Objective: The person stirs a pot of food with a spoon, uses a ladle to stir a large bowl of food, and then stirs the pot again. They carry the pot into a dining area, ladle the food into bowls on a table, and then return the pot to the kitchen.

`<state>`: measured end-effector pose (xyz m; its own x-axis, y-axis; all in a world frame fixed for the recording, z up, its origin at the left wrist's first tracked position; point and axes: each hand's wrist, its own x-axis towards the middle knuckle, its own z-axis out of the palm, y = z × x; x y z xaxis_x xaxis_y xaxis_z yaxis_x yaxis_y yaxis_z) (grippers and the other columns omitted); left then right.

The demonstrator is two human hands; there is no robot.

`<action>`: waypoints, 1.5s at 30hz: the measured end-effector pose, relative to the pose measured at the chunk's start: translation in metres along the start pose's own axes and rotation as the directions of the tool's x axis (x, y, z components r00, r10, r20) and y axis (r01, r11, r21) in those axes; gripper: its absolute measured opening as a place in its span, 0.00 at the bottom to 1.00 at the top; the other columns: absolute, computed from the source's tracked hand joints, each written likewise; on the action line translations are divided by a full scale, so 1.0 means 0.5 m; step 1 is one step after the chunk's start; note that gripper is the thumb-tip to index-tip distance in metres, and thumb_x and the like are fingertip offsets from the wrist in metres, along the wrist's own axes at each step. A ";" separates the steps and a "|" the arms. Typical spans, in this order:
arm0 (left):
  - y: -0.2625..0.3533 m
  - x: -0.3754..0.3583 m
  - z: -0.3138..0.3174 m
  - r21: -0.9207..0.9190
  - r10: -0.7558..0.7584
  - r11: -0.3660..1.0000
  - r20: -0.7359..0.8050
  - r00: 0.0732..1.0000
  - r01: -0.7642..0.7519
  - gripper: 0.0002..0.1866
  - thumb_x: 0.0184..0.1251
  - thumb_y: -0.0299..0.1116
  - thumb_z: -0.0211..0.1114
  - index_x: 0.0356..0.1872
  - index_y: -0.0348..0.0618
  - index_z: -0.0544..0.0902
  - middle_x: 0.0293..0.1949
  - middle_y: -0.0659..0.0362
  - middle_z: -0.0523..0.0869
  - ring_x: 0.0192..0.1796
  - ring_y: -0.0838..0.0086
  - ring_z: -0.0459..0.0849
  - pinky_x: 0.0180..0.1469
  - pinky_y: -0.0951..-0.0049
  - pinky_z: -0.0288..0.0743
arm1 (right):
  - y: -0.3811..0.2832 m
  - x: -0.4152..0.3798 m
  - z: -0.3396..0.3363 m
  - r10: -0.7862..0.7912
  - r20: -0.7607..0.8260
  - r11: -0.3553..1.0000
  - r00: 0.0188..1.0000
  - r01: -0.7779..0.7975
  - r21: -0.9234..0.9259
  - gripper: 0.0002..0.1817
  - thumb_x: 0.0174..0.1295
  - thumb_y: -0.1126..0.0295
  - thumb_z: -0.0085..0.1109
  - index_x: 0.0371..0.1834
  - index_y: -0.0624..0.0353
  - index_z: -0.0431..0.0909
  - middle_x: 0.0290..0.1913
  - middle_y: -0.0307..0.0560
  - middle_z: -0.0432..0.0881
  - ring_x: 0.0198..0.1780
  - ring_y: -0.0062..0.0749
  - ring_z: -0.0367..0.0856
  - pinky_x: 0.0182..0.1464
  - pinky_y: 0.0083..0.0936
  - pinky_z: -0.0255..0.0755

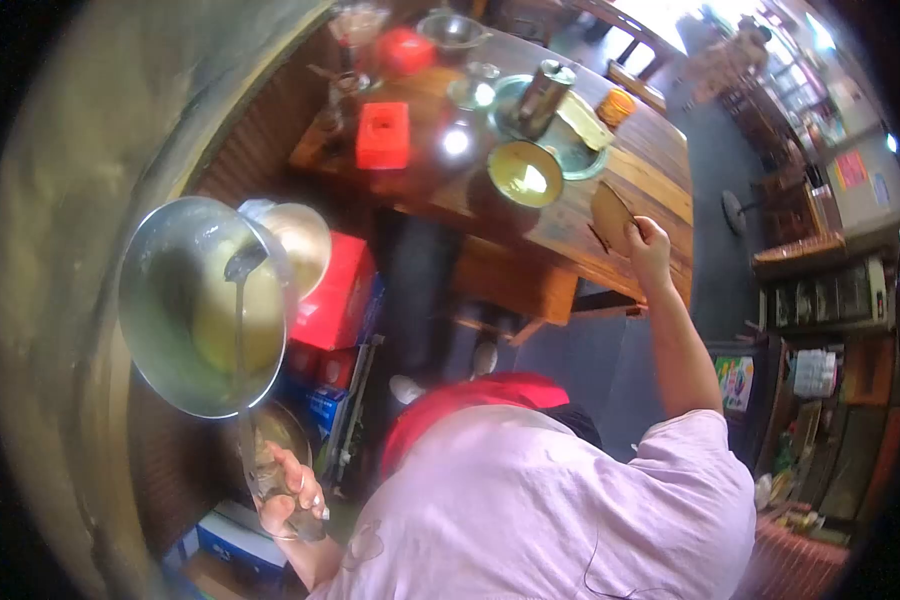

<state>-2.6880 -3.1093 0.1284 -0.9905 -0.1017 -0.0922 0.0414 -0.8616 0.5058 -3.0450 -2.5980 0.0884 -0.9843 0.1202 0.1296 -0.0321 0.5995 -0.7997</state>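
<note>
My left hand (pixel 290 490) is low on the left, fingers curled around the long handle of a metal ladle (pixel 238 335). The ladle's dark head lies in a large metal pot (pixel 145 300) that holds something pale yellow-green. My right hand (pixel 650 245) reaches out over the edge of the wooden table, pinching the rim of a thin, round brown disc (pixel 610 215) seen at a slant. Just left of the disc, a yellow bowl (pixel 525 175) stands on the table with light shining off its inside.
On the wooden table (pixel 660 170) are a glass tray (pixel 582 168) with a dark canister (pixel 547 98), an orange jar (pixel 616 106) and a red box (pixel 383 136). A pale bowl (pixel 300 240) and red carton (pixel 335 295) stand beside the pot. A wooden bench (pixel 515 285) is below the table.
</note>
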 end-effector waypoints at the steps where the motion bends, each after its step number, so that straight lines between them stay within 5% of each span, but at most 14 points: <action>1: -0.005 0.006 0.007 -0.002 -0.018 1.000 0.018 1.000 0.018 0.32 0.54 0.21 0.65 0.62 0.38 0.63 0.34 0.55 0.71 0.28 0.68 0.77 0.26 0.66 0.83 | 0.043 -0.007 -0.042 0.011 -0.002 0.985 1.000 -0.011 -0.170 0.09 0.63 0.69 0.58 0.39 0.63 0.83 0.35 0.46 0.84 0.39 0.28 0.81 0.42 0.25 0.72; 5: -0.058 0.032 0.059 0.004 -0.043 0.999 0.055 0.998 0.043 0.31 0.56 0.21 0.64 0.61 0.36 0.63 0.34 0.55 0.71 0.28 0.67 0.77 0.25 0.66 0.82 | 0.150 -0.010 -0.145 -0.008 0.075 0.754 0.997 0.055 -0.655 0.09 0.58 0.65 0.62 0.36 0.58 0.85 0.35 0.47 0.86 0.40 0.37 0.83 0.45 0.32 0.73; 8: -0.108 0.037 0.098 0.027 -0.039 0.999 0.075 0.996 0.037 0.30 0.56 0.20 0.63 0.61 0.35 0.62 0.35 0.54 0.71 0.28 0.67 0.76 0.25 0.66 0.81 | 0.187 0.042 -0.166 -0.067 0.166 0.609 0.984 0.172 -0.775 0.09 0.56 0.62 0.62 0.35 0.51 0.86 0.37 0.45 0.85 0.44 0.46 0.81 0.49 0.41 0.72; 14: -0.295 0.063 0.231 -0.041 0.073 0.997 0.019 0.997 -0.072 0.29 0.57 0.19 0.60 0.61 0.35 0.60 0.35 0.54 0.69 0.28 0.68 0.74 0.24 0.65 0.79 | 0.366 0.243 -0.051 -0.266 0.164 0.579 0.950 0.293 -0.760 0.05 0.54 0.61 0.63 0.27 0.42 0.87 0.35 0.33 0.85 0.50 0.35 0.79 0.60 0.44 0.64; 17: -0.372 0.057 0.299 -0.057 0.125 0.990 -0.037 0.991 -0.127 0.29 0.58 0.20 0.59 0.61 0.34 0.60 0.36 0.53 0.70 0.28 0.68 0.74 0.25 0.65 0.78 | 0.440 0.294 0.007 -0.363 0.174 0.598 0.915 0.372 -0.710 0.11 0.52 0.63 0.65 0.39 0.39 0.85 0.46 0.33 0.82 0.58 0.35 0.73 0.67 0.46 0.57; 20: -0.425 0.048 0.346 -0.032 0.157 0.987 -0.084 0.984 -0.160 0.29 0.58 0.20 0.60 0.61 0.34 0.60 0.36 0.52 0.70 0.29 0.67 0.74 0.25 0.64 0.79 | 0.377 0.278 0.051 -0.516 0.135 0.584 0.846 0.463 -0.667 0.38 0.46 0.61 0.73 0.64 0.39 0.67 0.65 0.43 0.65 0.66 0.37 0.61 0.67 0.48 0.50; 22: -0.454 0.049 0.362 -0.012 0.152 0.988 -0.067 0.986 -0.153 0.30 0.58 0.21 0.61 0.61 0.34 0.60 0.36 0.53 0.71 0.29 0.67 0.75 0.25 0.64 0.79 | 0.353 0.261 0.115 -0.466 0.225 0.697 0.856 0.511 -0.502 0.30 0.50 0.57 0.69 0.58 0.47 0.71 0.48 0.44 0.77 0.51 0.42 0.75 0.54 0.43 0.66; 24: -0.471 0.045 0.373 0.024 0.132 0.991 -0.098 0.986 -0.130 0.30 0.58 0.20 0.63 0.60 0.36 0.60 0.34 0.55 0.69 0.26 0.68 0.73 0.22 0.65 0.77 | 0.293 0.228 0.194 0.024 0.346 0.961 0.938 0.073 -0.266 0.29 0.60 0.49 0.61 0.60 0.55 0.70 0.42 0.55 0.84 0.40 0.47 0.82 0.46 0.44 0.74; 25: -0.478 0.048 0.380 0.032 0.128 0.992 -0.114 0.985 -0.125 0.29 0.57 0.21 0.63 0.60 0.36 0.60 0.34 0.55 0.69 0.26 0.68 0.73 0.22 0.65 0.77 | 0.268 0.230 0.232 0.293 0.467 0.943 0.834 -0.333 0.003 0.33 0.60 0.47 0.61 0.63 0.55 0.67 0.40 0.53 0.84 0.35 0.40 0.82 0.39 0.39 0.75; 26: -0.484 0.052 0.386 0.039 0.123 0.992 -0.127 0.984 -0.119 0.29 0.57 0.21 0.63 0.59 0.36 0.60 0.34 0.55 0.69 0.26 0.68 0.73 0.22 0.65 0.77 | 0.248 0.233 0.264 0.454 0.639 0.686 0.621 -0.701 0.194 0.37 0.60 0.44 0.60 0.66 0.56 0.64 0.38 0.51 0.84 0.29 0.33 0.82 0.32 0.33 0.76; 27: -0.488 0.054 0.389 0.045 0.119 0.992 -0.140 0.983 -0.114 0.29 0.57 0.21 0.63 0.59 0.36 0.60 0.34 0.55 0.69 0.26 0.68 0.73 0.22 0.65 0.77 | 0.227 0.231 0.282 0.464 0.708 0.461 0.533 -0.827 0.321 0.31 0.64 0.51 0.57 0.65 0.54 0.64 0.36 0.48 0.83 0.26 0.28 0.79 0.27 0.28 0.74; 34: -0.504 0.103 0.377 0.030 -0.024 0.999 -0.324 0.946 0.036 0.29 0.50 0.22 0.66 0.56 0.37 0.68 0.30 0.55 0.72 0.25 0.67 0.76 0.21 0.65 0.77 | 0.230 0.239 0.298 0.438 0.730 0.278 0.526 -0.851 0.446 0.15 0.62 0.74 0.49 0.52 0.63 0.68 0.34 0.55 0.80 0.28 0.36 0.80 0.26 0.29 0.76; 41: -0.498 0.203 0.226 0.143 -0.356 0.913 -0.173 0.918 0.381 0.34 0.47 0.28 0.73 0.59 0.44 0.70 0.32 0.57 0.75 0.28 0.70 0.76 0.32 0.71 0.72 | 0.176 0.255 0.025 0.415 0.636 0.437 0.651 -0.756 0.488 0.12 0.61 0.73 0.50 0.47 0.63 0.72 0.30 0.51 0.81 0.25 0.31 0.78 0.27 0.28 0.74; 45: -0.501 0.293 0.171 0.126 -0.511 0.844 -0.105 0.853 0.521 0.36 0.44 0.30 0.74 0.59 0.44 0.70 0.32 0.58 0.75 0.28 0.71 0.76 0.32 0.71 0.72 | 0.159 0.259 -0.076 0.545 0.366 0.634 0.754 -0.657 0.409 0.10 0.60 0.71 0.52 0.42 0.63 0.73 0.29 0.51 0.81 0.24 0.33 0.78 0.26 0.30 0.74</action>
<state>-2.8549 -2.8658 0.0615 -0.8527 0.3011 -0.4270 -0.4974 -0.7180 0.4869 -3.1684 -2.5045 0.0640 -0.8233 0.1277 -0.5530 0.5550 -0.0223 -0.8315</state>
